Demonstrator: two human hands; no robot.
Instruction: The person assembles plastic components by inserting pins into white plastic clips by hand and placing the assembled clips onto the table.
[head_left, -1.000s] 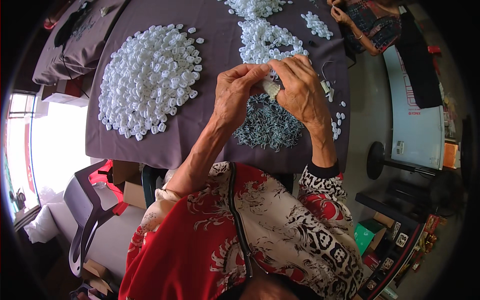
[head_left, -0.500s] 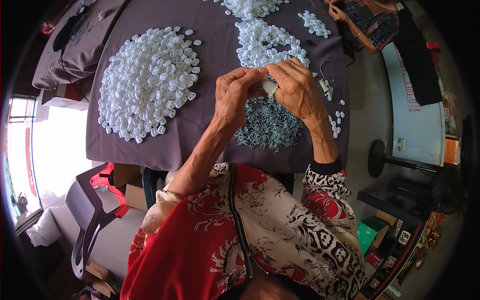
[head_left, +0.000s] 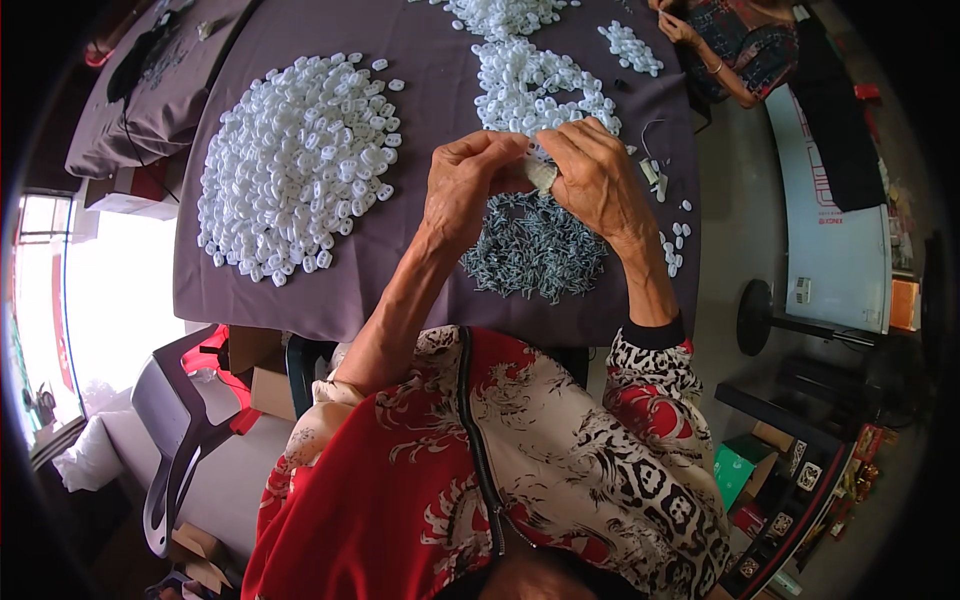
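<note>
My left hand (head_left: 462,190) is closed in a pinch, thumb against fingers, above the table. Whatever is between its fingertips is too small to make out. Facing it, my right hand (head_left: 600,185) is curled closed, its fingertips a short gap from the left ones. A pale cream wrap or piece of cloth (head_left: 541,176) shows under the right fingers; I cannot tell whether it is worn or held. Just below both hands lies a heap of small grey screw-like pins (head_left: 535,250). Beyond them spreads a pile of small white plastic pieces (head_left: 545,85).
A large mound of white pieces (head_left: 295,165) covers the table's left part. Smaller white clusters (head_left: 630,48) lie at the far right and right edge. Another person's hands (head_left: 680,28) are at the far right corner. A grey plastic chair (head_left: 175,420) stands at the left.
My fingertips, which were nearly touching, have drawn slightly apart. The left hand has shifted a little left. The heaps look the same.
</note>
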